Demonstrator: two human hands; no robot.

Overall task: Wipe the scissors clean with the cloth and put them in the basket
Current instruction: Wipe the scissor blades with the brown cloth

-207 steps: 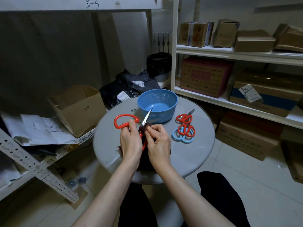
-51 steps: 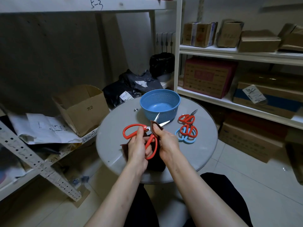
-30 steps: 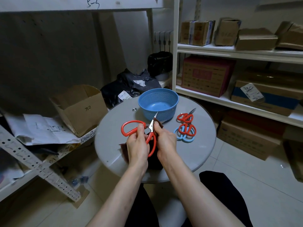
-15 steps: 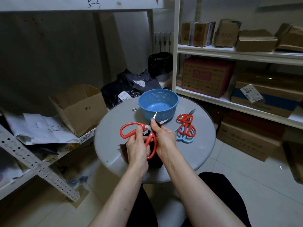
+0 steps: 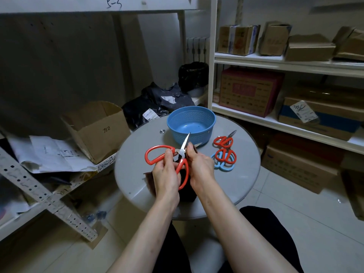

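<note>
The left hand [image 5: 166,174] is gripping the scissors [image 5: 160,147] over the counter [image 5: 136,174], near the basket [image 5: 211,117]. The right hand [image 5: 201,166] is pinching the cloth [image 5: 187,194] around the blade [image 5: 185,142] with its fingers. A slip could cut skin.

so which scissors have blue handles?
The blue-handled pair flat on the table, lowest in the pile beside the right hand, partly under a red pair. The small pair behind and the large held pair are red-handled too.

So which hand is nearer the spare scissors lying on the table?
Right. The right hand, pinching the cloth, is just beside the spare scissors; the left hand, gripping the red-handled scissors, lies beyond it.
</note>
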